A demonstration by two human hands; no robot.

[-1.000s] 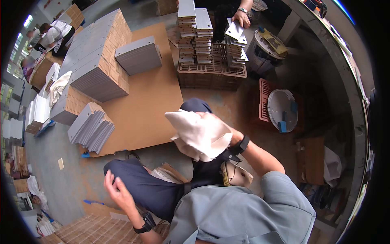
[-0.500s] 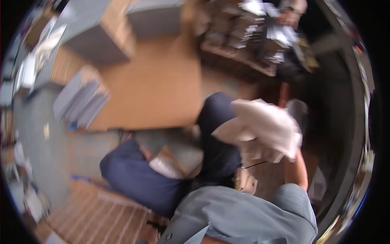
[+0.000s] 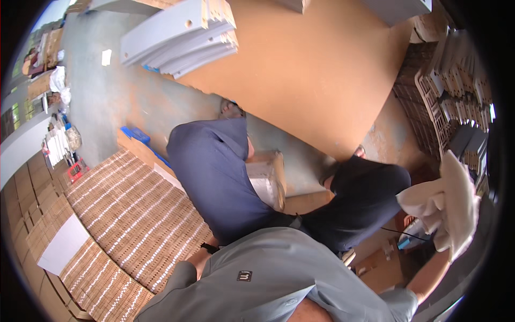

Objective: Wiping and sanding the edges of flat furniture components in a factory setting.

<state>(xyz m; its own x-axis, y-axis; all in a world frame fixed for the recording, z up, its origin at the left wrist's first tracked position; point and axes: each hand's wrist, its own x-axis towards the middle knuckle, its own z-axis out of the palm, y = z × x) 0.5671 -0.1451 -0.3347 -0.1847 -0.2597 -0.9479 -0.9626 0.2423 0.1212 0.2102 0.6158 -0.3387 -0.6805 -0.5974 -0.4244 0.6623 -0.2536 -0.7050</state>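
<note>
A crumpled off-white cloth [image 3: 453, 206] hangs at the far right, beyond my right knee. My right forearm [image 3: 433, 272] reaches up to it, and the cloth covers most of the right hand, which grips it from below. My left hand [image 3: 213, 242] rests low beside my left thigh, with a black band round the wrist. Its fingers are hidden behind the leg and shirt, and it seems nearest to the thigh and a brown patterned surface [image 3: 134, 214] with white dotted rows.
A tan board surface [image 3: 306, 70] spreads ahead, bearing a stack of pale grey panels [image 3: 182, 40] with round holes. At right stands a brown plastic crate [image 3: 429, 115] beside stacked boards [image 3: 461, 64]. A silvery container [image 3: 265, 182] sits between my legs.
The view has swung to the right and sharpened from blur. My right hand, still holding the cloth, now appears further right and lower. My left wrist shows more plainly beside the thigh.
</note>
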